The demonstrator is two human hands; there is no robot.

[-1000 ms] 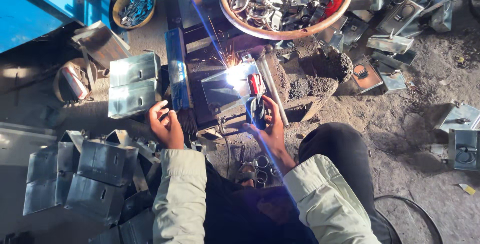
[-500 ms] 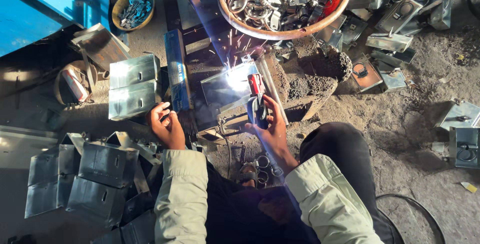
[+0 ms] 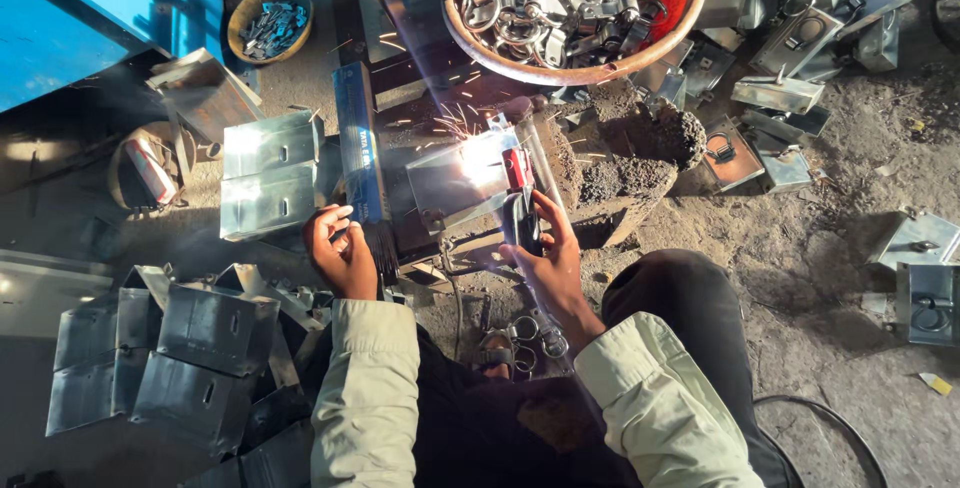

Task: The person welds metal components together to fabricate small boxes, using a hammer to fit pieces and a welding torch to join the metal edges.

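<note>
My right hand (image 3: 548, 258) grips a black and red welding electrode holder (image 3: 520, 198). Its tip meets a shiny sheet-metal box (image 3: 450, 188), where a bright arc glows and sparks fly up and to the left. My left hand (image 3: 340, 248) rests closed at the box's left edge, beside a bundle of thin welding rods (image 3: 383, 248). A blue rod packet (image 3: 358, 153) stands just left of the box.
A round basin (image 3: 560, 73) of metal rings sits beyond the box. Folded metal boxes (image 3: 170, 358) are piled at lower left, with more (image 3: 790, 93) at upper right. A small bowl (image 3: 268, 23) of blue bits, a blue panel (image 3: 90, 8) and loose rings (image 3: 525, 333) lie around on the dirt floor.
The arc keeps burning and the sparks shift. Both hands stay almost where they were.
</note>
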